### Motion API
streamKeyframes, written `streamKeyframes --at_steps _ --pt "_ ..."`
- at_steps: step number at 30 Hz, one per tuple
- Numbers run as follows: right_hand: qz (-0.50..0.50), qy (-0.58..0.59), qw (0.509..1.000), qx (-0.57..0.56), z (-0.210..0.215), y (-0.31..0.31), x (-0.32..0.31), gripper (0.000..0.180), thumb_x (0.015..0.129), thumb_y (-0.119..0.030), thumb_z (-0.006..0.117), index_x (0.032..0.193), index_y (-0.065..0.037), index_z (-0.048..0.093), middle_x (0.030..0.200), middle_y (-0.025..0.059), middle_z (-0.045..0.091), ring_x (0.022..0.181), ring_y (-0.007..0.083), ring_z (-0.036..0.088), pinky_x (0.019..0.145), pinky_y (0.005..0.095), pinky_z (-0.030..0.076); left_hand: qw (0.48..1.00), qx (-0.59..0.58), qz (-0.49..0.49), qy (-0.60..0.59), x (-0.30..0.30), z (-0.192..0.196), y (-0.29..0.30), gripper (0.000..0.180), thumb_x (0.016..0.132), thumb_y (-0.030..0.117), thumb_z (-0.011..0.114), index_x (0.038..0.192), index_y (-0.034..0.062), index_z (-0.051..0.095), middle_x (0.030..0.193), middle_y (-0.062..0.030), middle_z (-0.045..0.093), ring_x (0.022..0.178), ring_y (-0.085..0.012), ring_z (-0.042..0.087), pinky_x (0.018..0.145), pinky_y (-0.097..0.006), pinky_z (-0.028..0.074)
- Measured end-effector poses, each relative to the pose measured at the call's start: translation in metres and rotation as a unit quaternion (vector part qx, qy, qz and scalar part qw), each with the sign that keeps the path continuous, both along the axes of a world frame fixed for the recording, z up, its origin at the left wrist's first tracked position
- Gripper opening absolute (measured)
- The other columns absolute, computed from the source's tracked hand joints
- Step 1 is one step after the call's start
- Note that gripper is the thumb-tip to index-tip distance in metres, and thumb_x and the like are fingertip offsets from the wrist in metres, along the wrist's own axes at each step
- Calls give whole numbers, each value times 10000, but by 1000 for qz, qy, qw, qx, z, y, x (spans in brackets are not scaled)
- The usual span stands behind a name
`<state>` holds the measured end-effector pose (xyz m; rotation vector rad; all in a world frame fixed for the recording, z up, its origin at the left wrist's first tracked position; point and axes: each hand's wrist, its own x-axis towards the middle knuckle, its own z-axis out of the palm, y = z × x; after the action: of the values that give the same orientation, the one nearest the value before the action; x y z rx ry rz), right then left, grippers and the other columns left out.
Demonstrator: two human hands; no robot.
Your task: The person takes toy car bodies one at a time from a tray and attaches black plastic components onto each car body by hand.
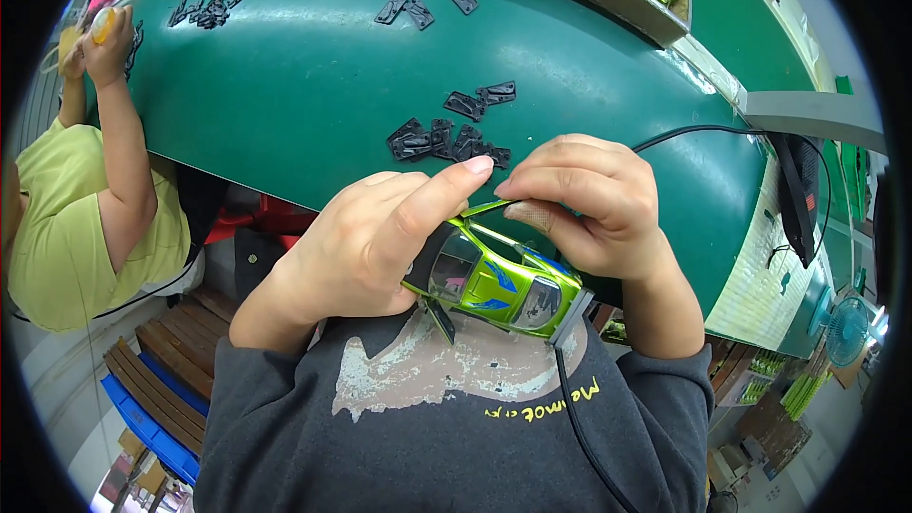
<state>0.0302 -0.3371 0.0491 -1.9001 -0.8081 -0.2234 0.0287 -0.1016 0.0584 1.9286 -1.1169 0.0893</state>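
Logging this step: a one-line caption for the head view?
Both bare hands, left hand and right hand, grip a green toy car body beside small black plastic parts.

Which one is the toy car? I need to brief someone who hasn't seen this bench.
Start at the green table. At its near edge, the left hand and right hand hold the toy car. It is shiny lime green with blue flashes, unlike the flat black parts lying behind.

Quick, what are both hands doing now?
Left hand: closed, holding the green toy car.
Right hand: closed, pinching the same car's top edge.
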Motion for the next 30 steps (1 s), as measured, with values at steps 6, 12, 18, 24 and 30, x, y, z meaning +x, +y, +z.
streamKeyframes --at_steps 6,12,18,24,30 --pt "-20 -4 1000 16 -3 6 -7 177 684 -30 791 838 -51 708 770 86 679 671 254 663 566 339 522 999 21 -39 23 1 2 4 901 593 -12 748 1423 -12 397 842 -117 619 701 -288 607 653 -397 472" --pt "12 133 990 38 -2 -6 5 260 755 -90 785 996 -23 714 941 114 712 871 253 690 760 331 538 1000 0 14 4 2 -2 -3 902 597 -18 752 1425 -15 392 883 -126 642 767 -301 645 703 -392 508" --pt "6 47 985 -164 35 -2 -5 1106 538 -529 882 1410 -6 448 1416 188 485 1338 366 457 1084 498 363 990 59 110 -69 9 -15 -8 916 604 -32 717 1441 -50 347 932 -148 626 741 -296 614 667 -387 490" --pt "-48 35 973 -225 17 10 -14 892 561 -243 857 1332 17 492 1348 181 506 1209 346 534 1041 484 393 989 72 115 -58 9 -16 -14 861 626 -31 663 1432 -51 362 815 -140 553 701 -316 578 636 -404 476" --pt "-42 9 989 -144 10 10 -10 690 599 -108 794 1243 -16 565 1090 135 623 981 307 629 871 410 483 988 109 108 -37 9 -9 -10 719 652 -49 667 1344 -46 468 1044 -184 621 921 -352 623 812 -422 517"
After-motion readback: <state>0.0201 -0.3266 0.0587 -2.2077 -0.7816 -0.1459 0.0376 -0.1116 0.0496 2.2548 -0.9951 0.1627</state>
